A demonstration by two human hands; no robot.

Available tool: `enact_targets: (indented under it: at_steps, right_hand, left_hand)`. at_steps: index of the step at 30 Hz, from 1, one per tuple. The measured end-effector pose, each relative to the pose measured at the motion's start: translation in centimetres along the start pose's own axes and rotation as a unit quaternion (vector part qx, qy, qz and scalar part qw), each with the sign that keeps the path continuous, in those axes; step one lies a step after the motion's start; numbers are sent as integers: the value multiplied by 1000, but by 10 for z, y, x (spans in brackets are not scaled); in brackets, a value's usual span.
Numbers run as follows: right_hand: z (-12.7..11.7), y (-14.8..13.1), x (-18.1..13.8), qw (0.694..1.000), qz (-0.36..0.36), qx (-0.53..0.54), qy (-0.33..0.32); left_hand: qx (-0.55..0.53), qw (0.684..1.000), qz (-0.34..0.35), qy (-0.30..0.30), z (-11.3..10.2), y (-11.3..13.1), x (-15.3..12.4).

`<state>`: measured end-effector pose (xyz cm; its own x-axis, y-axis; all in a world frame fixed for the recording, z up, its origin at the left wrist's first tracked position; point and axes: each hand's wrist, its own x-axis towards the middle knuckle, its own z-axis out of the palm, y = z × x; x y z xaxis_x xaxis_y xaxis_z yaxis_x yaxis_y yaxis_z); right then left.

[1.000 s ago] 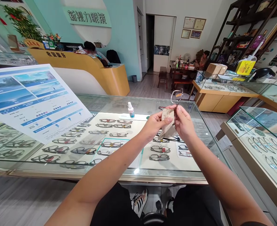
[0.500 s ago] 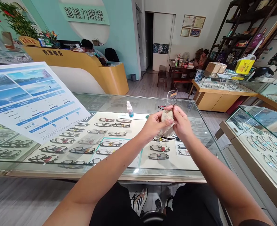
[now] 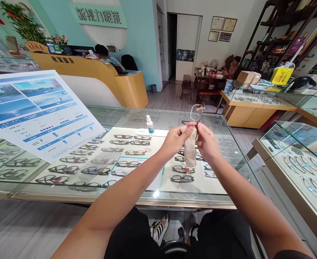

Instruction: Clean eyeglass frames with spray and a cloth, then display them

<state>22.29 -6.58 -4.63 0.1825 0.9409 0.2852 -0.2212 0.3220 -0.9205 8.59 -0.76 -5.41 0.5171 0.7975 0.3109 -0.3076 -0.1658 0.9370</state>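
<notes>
Above the glass counter, my two hands meet around a pair of eyeglasses (image 3: 196,112), with one lens sticking up beyond the fingers. My left hand (image 3: 176,138) pinches a beige cleaning cloth (image 3: 190,154) against the frame, and the cloth's loose end hangs down. My right hand (image 3: 207,140) grips the glasses near the bridge; its fingers partly hide the other lens. A small white spray bottle (image 3: 149,124) with a blue and pink label stands upright on the counter, left of my hands.
The glass display counter (image 3: 136,199) holds rows of spectacle frames (image 3: 126,164). A printed sheet (image 3: 39,115) leans at the left. More display cases (image 3: 282,144) stand to the right. A person (image 3: 102,54) is behind the yellow desk (image 3: 131,88); another person (image 3: 232,67) sits at the back.
My left hand has shifted up slightly on the glasses. The cloth, bunched between the hands before, now hangs down in a longer strip. The view has moved a little.
</notes>
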Motion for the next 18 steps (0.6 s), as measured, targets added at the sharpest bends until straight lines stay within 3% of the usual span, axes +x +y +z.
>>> enact_targets:
  at_steps: [4, 7, 11, 18]
  right_hand:
    - [-7, 2, 4, 999, -36, -16, 8]
    - [-10, 2, 5, 1000, -22, 6, 13]
    - [-6, 5, 3, 1000, 14, 19, 5]
    - [0, 13, -1, 994, -85, -56, -33]
  left_hand:
    - [-40, 997, -38, -58, -5, 3, 3]
    - [-83, 991, -72, -81, -4, 5, 2]
    - [-82, 994, -59, -45, 3, 4, 0]
    - [-43, 999, 7, 29, 9, 4, -4]
